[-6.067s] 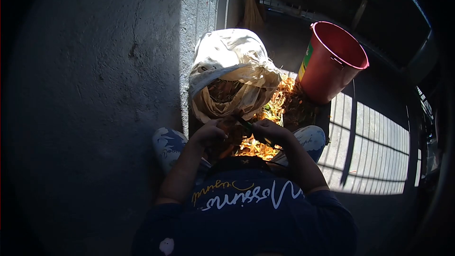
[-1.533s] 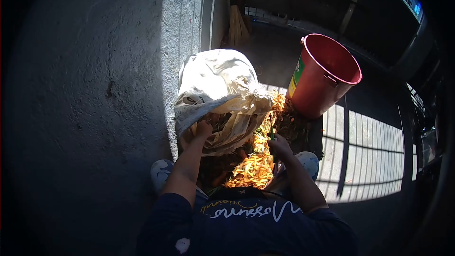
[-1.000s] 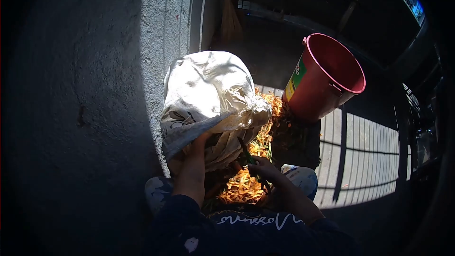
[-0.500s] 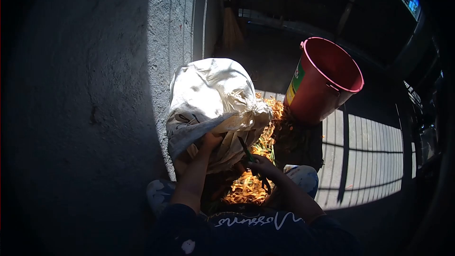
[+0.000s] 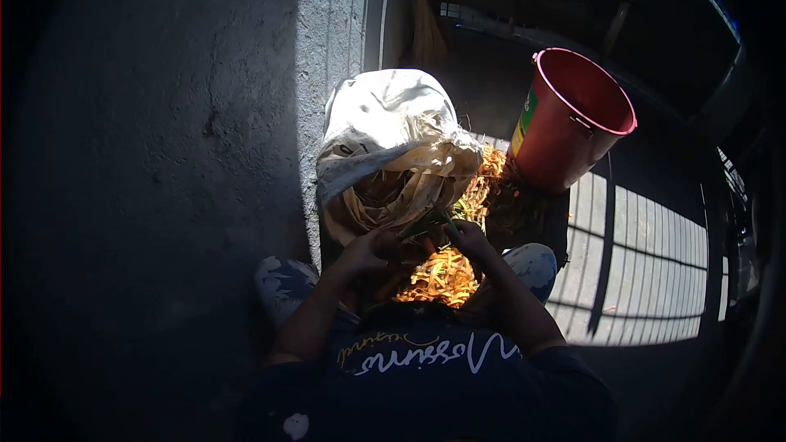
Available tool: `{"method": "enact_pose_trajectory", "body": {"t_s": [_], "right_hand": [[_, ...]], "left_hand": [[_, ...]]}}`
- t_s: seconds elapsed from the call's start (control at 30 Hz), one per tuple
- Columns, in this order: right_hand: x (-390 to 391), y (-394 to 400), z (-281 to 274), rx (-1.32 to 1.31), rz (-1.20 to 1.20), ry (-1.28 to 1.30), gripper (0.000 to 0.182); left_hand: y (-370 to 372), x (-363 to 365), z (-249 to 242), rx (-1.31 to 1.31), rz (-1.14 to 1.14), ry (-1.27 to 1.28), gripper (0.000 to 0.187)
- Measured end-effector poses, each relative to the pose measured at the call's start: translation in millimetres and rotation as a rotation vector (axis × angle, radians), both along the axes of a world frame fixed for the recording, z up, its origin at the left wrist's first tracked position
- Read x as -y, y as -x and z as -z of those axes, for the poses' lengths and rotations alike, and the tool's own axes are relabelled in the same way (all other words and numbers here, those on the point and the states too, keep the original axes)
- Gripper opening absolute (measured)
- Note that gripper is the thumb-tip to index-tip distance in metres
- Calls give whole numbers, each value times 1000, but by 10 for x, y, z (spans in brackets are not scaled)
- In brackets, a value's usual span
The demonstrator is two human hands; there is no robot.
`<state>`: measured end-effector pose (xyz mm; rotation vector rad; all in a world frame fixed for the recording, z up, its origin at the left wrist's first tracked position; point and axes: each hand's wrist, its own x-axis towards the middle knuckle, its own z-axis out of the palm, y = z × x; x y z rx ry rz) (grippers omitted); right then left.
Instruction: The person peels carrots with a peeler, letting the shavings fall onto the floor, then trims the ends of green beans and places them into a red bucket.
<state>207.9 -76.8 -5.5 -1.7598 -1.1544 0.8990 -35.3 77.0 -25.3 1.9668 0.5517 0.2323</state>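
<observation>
A large white sack (image 5: 385,102) leans by the wall with its mouth open toward me. Just below its mouth, my left hand (image 5: 370,249) is closed around something too dark to make out. My right hand (image 5: 468,239) is closed on a green-handled tool (image 5: 449,223), which looks like a peeler or knife; its working end is in shadow between the hands. Orange peelings (image 5: 442,278) lie heaped under my hands, and more run along the sack's right side.
A red bucket (image 5: 575,123) stands at the right beyond the peelings. The rough wall (image 5: 332,24) rises on the left, with a straw broom (image 5: 427,33) farther back. Barred sunlight falls on the floor (image 5: 647,270) at the right.
My left hand has come out of the sack mouth toward my body. My right hand and the tool have moved closer to it. The view has shifted, and the sack mouth now shows more openly.
</observation>
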Motion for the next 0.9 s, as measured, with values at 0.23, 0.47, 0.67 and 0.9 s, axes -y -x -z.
{"method": "enact_pose_trajectory", "body": {"t_s": [0.23,0.47,0.67,0.9], "right_hand": [[268,754,-101,120,-209,-37,42],[337,836,-390,113,-268,58,51],[309,813,-419,131,-267,120,51],[226,812,-327,108,-226,28,52]], "left_hand": [[31,634,-712,-154,-317,-58,40],[36,836,-719,55,-303,-34,23],[33,928,-930,55,-306,57,35],[59,884,-1017,58,-311,281,42]]}}
